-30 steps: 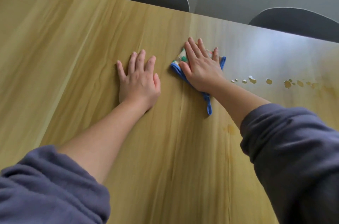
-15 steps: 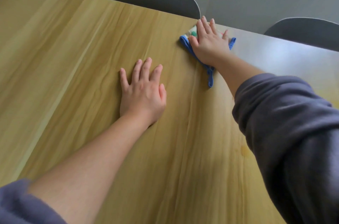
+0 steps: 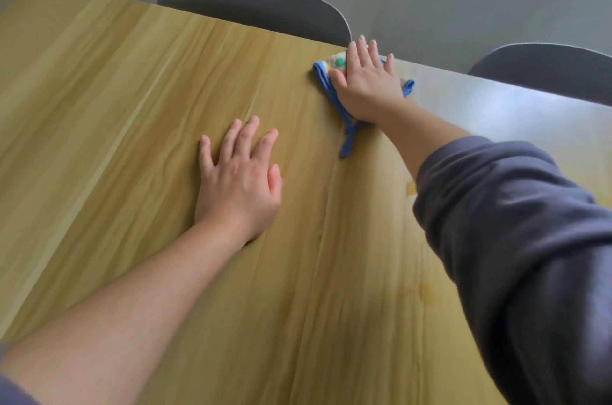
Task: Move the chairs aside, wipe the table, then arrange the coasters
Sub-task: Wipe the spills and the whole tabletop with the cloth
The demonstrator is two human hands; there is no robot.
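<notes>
blue-edged cloth [image 3: 331, 86] flat under right hand [image 3: 366, 86], wood-grain table [image 3: 132, 106]

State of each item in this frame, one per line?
Left hand: flat on the table, fingers spread, holding nothing.
Right hand: flat on the cloth, pressing it at the far edge.
Cloth: bunched under the palm.
Table: no coasters in view.
Chairs: two behind the far edge.

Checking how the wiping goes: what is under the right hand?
A cloth with a blue edge lies flat on the table under the right hand, near the far edge. Its middle is covered by the palm, so any dirt beneath cannot be seen.
</notes>
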